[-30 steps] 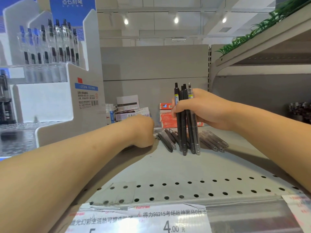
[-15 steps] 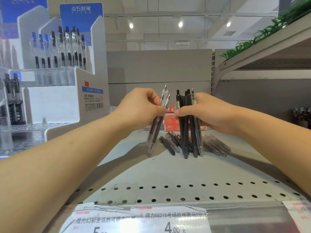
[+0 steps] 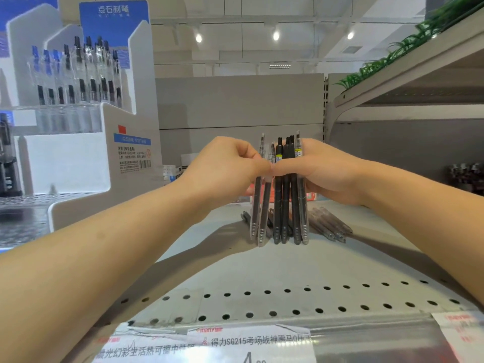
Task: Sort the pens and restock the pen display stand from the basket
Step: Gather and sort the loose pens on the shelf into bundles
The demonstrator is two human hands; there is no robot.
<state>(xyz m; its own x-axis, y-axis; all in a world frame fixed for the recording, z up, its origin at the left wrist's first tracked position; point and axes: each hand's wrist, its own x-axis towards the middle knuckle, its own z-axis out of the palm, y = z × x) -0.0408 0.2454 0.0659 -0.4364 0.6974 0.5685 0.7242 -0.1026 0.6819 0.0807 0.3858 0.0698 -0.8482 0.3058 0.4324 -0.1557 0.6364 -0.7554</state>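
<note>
I've got two clear pens (image 3: 259,195) pinched upright in my left hand (image 3: 225,169), touching the black bunch (image 3: 286,189) my right hand (image 3: 327,171) grips, fingers curled round it. To merge them well I'd square the tips on the shelf (image 3: 262,271) before the right takes all. Loose pens (image 3: 327,226) lie just behind, easy to knock. The stand (image 3: 125,158) waits far left, its upper row holding pens. I see no basket.

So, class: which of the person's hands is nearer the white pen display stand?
Left. The left hand is closer to the white pen display stand at far left; the right hand lies beyond it.
</note>
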